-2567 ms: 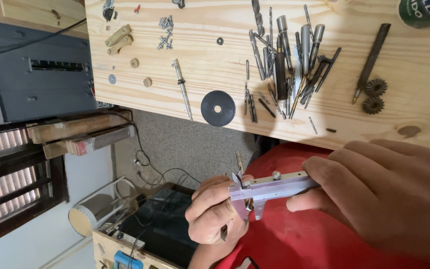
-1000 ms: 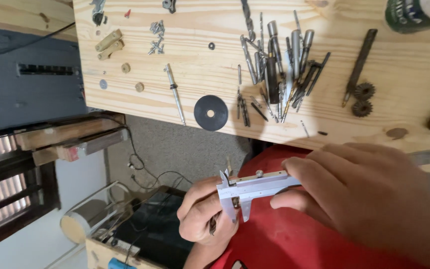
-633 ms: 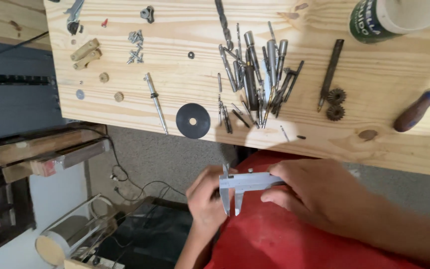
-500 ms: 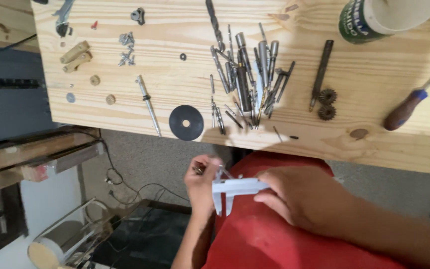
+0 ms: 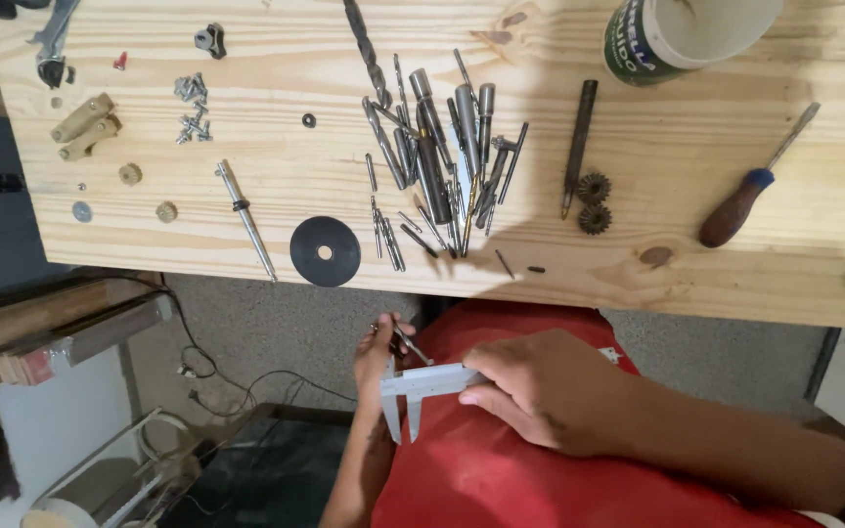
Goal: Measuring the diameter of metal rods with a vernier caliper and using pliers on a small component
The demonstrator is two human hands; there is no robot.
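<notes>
A pale wooden workbench [image 5: 198, 225] fills the upper frame, strewn with drill bits [image 5: 432, 156]. Lower centre, the right hand [image 5: 540, 391] grips a caliper [image 5: 422, 386]; the left hand [image 5: 378, 357] pinches a thin bit [image 5: 409, 344] just above its jaws, not yet between them.

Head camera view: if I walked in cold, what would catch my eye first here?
Likely the two hands low in the middle: the right hand grips a metal caliper, while the left hand holds a thin metal pin at its jaws, above a red lap. Next, the pile of drill bits in the middle of the pale wooden bench, with a black disc near its front edge.
</notes>
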